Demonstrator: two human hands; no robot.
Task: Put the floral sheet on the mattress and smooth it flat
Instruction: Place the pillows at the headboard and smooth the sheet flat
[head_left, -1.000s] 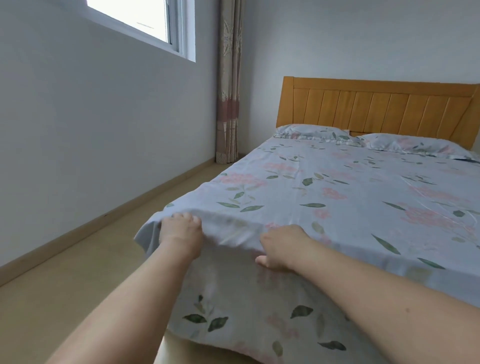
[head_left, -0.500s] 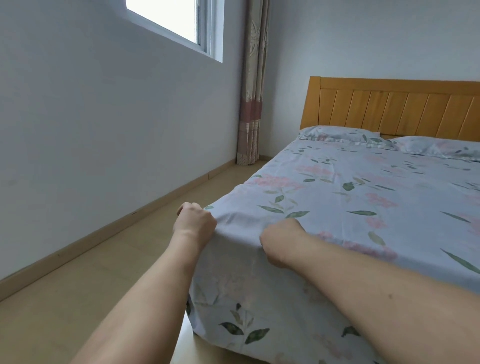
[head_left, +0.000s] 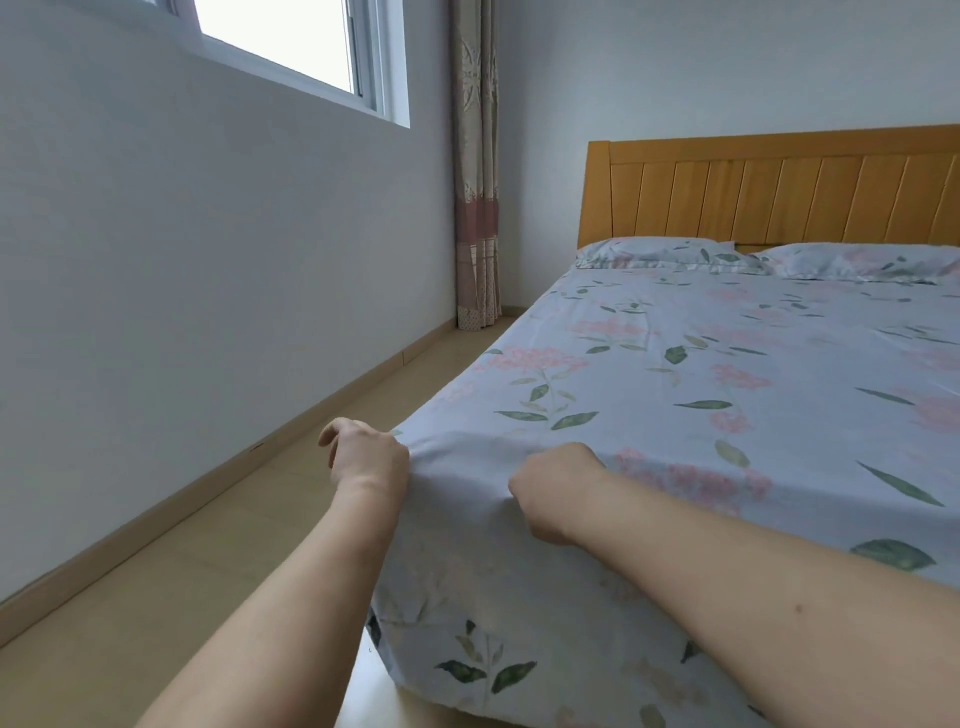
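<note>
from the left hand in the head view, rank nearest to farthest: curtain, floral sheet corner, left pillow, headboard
1. floral sheet corner: at the left hand, which touches it.
2. curtain: far room corner, by the window wall.
3. left pillow and headboard: head of bed; too close to call.

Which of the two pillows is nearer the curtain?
The left pillow, lying at the headboard's window-side end, is nearer the curtain. The other pillow lies farther right, toward the picture's edge.

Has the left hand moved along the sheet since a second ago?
Yes. The left hand has slid leftwards off the foot edge of the floral sheet, around the bed corner; the right hand stays put.
</note>
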